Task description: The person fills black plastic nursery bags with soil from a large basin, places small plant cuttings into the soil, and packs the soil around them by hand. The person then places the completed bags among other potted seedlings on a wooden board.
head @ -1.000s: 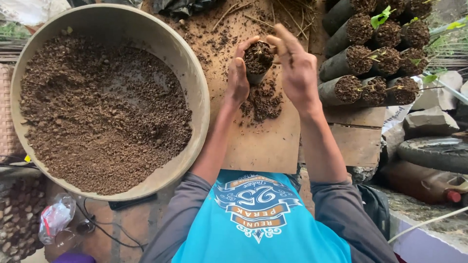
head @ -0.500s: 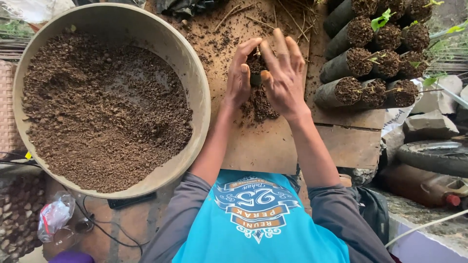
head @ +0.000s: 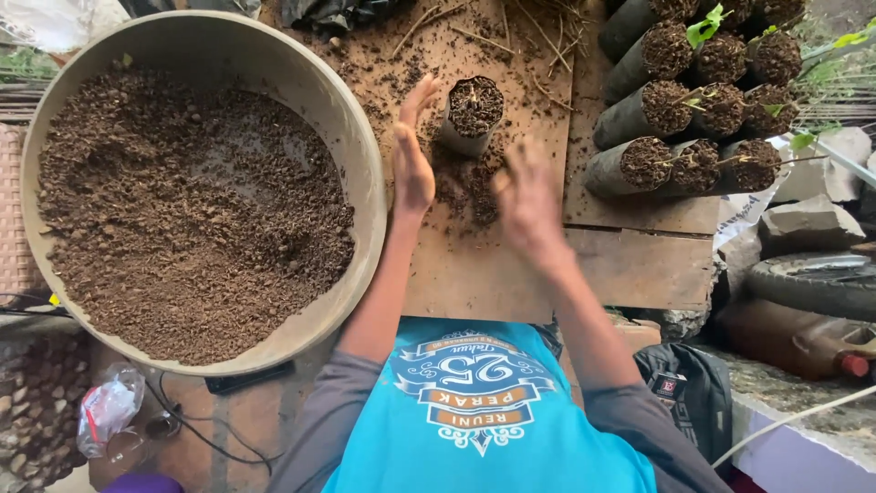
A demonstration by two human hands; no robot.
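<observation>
A person in a blue printed shirt with grey sleeves works at a wooden board (head: 484,265) scattered with loose soil. A small black planting bag (head: 470,114), filled with dark soil and with thin bits of stem poking from the top, stands upright and free on the board, above a patch of spilled soil (head: 465,183). The left hand (head: 412,151) is open, fingers straight and together, palm turned toward the bag, just beside it but holding nothing. The right hand (head: 527,196) is blurred, with fingers spread loosely and nothing in its grasp; it sits below and to the right of the bag, over the spilled soil. At left, a large round basin (head: 351,119) holds a heap of brown potting mix. At upper right, a stack of filled bags (head: 693,110) lies on its side, some with green shoots. A dark tyre (head: 812,288) and a brown jug (head: 803,342) lie at lower right.
</observation>
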